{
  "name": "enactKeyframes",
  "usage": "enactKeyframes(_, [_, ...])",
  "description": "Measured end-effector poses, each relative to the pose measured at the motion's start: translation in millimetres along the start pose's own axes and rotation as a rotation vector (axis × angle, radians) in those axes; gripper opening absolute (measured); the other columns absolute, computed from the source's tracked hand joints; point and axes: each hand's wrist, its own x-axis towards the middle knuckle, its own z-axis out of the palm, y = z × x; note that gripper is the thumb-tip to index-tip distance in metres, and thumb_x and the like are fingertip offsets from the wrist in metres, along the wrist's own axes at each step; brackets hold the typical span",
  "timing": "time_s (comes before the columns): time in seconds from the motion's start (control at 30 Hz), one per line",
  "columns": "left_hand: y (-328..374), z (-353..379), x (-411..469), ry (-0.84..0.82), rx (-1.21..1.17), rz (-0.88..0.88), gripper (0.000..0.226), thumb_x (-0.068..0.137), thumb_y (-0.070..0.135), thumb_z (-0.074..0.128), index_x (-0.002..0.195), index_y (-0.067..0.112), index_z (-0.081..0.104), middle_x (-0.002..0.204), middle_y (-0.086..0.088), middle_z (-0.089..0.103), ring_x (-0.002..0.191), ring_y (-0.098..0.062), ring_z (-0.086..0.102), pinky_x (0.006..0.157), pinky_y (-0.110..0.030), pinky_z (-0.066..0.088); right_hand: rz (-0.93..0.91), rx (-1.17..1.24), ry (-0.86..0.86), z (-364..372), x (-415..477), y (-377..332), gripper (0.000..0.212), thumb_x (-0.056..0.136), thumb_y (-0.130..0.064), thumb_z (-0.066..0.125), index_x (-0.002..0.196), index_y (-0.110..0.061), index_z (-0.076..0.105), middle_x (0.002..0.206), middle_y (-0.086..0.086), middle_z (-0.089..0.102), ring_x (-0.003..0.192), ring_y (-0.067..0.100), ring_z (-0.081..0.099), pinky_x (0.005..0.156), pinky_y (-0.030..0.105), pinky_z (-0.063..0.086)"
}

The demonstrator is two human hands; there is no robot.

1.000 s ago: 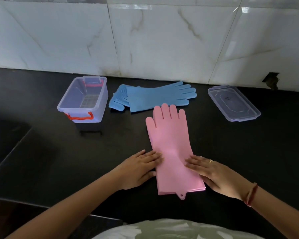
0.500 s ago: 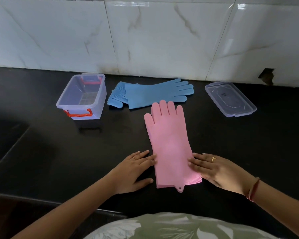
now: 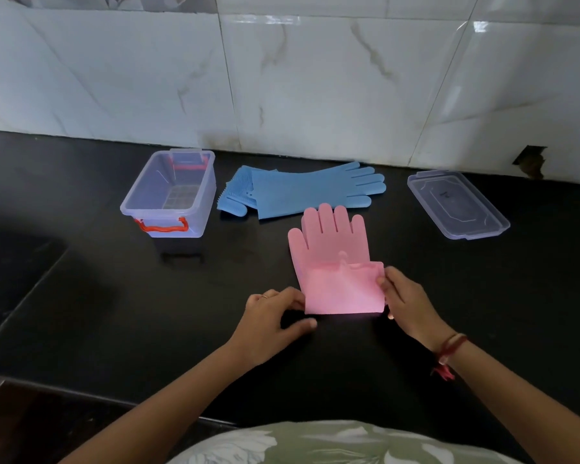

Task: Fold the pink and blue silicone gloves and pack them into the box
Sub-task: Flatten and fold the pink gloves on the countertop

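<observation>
Two blue gloves (image 3: pixel 298 195), one pink glove stack (image 3: pixel 332 242), one clear box (image 3: pixel 204 199), one lid (image 3: pixel 459 205), two hands, left hand (image 3: pixel 272 313), right hand (image 3: pixel 406 303).

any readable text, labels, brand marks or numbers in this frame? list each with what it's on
No text can be read.
lid: a small moulded mark near its middle, too small and blurred to read.
box: no label or print visible.
pink gloves: no print visible.
blue gloves: no print visible.
</observation>
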Motion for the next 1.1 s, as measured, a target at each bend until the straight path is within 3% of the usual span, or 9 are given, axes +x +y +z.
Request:
enactKeyframes(0.13, [8.4,14.2,11.9,0.155,-0.146,-0.229,0.009,0.087,0.039,0.061,0.094,0.036,0.056,0.081,0.019,0.062,0.081,0.001,0.059,0.097,-0.042,0.043,0.083,-0.006,-0.040,-0.3,5.6,-14.1,0.030,0.100,-0.037,0.032,0.100,-0.015,0.053,0.087,0.002,0.057,0.072,0.015,0.054,0.062,0.025,0.044])
enactKeyframes(0.27, [11.2,20.1,17.1,0.196,-0.132,-0.333,0.018,0.088,0.039,0.060,0.105,0.033,0.060,0.079,0.021,0.061,0.078,0.002,0.057,0.097,-0.032,0.031,0.102,0.085,-0.110,-1.9,-1.2,-19.1,0.046,0.090,-0.055,0.038,0.101,-0.013,0.054,0.095,0.008,0.059,0.081,0.021,0.057,0.070,0.030,0.046])
enactKeyframes(0.37, [12.4,20.9,18.1,0.175,-0.102,-0.354,0.010,0.089,0.041,0.058,0.098,0.035,0.057,0.080,0.020,0.058,0.078,0.001,0.055,0.088,-0.028,0.024,0.042,-0.111,-0.163,-0.3,-5.3,-15.1,0.040,0.092,-0.035,0.054,0.125,-0.015,0.048,0.116,-0.008,0.053,0.105,0.014,0.056,0.090,0.030,0.050])
enactKeyframes(0.53, [16.4,18.8,20.3,0.153,-0.028,-0.357,0.014,0.094,0.043,0.047,0.086,0.031,0.049,0.074,0.015,0.053,0.073,-0.003,0.053,0.085,-0.029,0.026,-0.092,-0.119,0.013,7.4,-5.4,-12.0,0.031,0.097,-0.015,0.047,0.126,-0.010,0.053,0.118,0.002,0.059,0.108,0.013,0.056,0.100,0.033,0.046])
enactKeyframes(0.63, [17.3,19.2,22.1,0.146,-0.011,-0.375,0.022,0.096,0.043,0.042,0.081,0.029,0.048,0.071,0.011,0.054,0.070,-0.005,0.054,0.084,-0.029,0.026,-0.012,-0.110,0.000,12.6,6.4,-16.4,0.025,0.100,-0.024,0.039,0.115,-0.014,0.056,0.102,0.003,0.062,0.086,0.010,0.059,0.077,0.018,0.046])
enactKeyframes(0.7, [17.8,19.1,25.6,0.156,-0.011,-0.407,0.026,0.096,0.042,0.041,0.075,0.028,0.047,0.068,0.010,0.053,0.066,-0.005,0.053,0.084,-0.031,0.029,0.066,-0.077,0.025,16.5,16.2,-20.3,0.027,0.101,-0.033,0.035,0.088,-0.018,0.054,0.082,0.004,0.059,0.068,0.011,0.053,0.061,0.021,0.044])
enactKeyframes(0.77, [18.3,17.8,31.1,0.156,0.014,-0.438,0.031,0.097,0.042,0.040,0.073,0.026,0.050,0.068,0.008,0.055,0.065,-0.007,0.054,0.084,-0.033,0.033,0.122,-0.110,0.052,18.7,25.9,-21.7,0.036,0.100,-0.038,0.032,0.077,-0.019,0.050,0.072,0.001,0.054,0.062,0.011,0.050,0.057,0.022,0.040])
enactKeyframes(1.0, [21.7,11.7,48.7,0.127,0.196,-0.440,0.042,0.097,0.047,0.037,0.066,0.023,0.051,0.064,0.003,0.059,0.061,-0.013,0.057,0.079,-0.034,0.038,0.217,-0.174,0.116,22.6,40.9,-22.5,0.035,0.098,-0.037,0.039,0.069,-0.020,0.047,0.069,0.001,0.053,0.057,0.007,0.047,0.052,0.018,0.033])
enactKeyframes(1.1, [20.9,11.2,48.6,0.116,0.259,-0.407,0.046,0.097,0.051,0.035,0.067,0.021,0.055,0.063,0.002,0.061,0.059,-0.013,0.059,0.080,-0.033,0.041,0.232,-0.130,0.162,20.5,40.8,-19.2,0.019,0.093,-0.037,0.052,0.088,-0.019,0.048,0.075,-0.002,0.054,0.061,0.007,0.052,0.051,0.017,0.036])
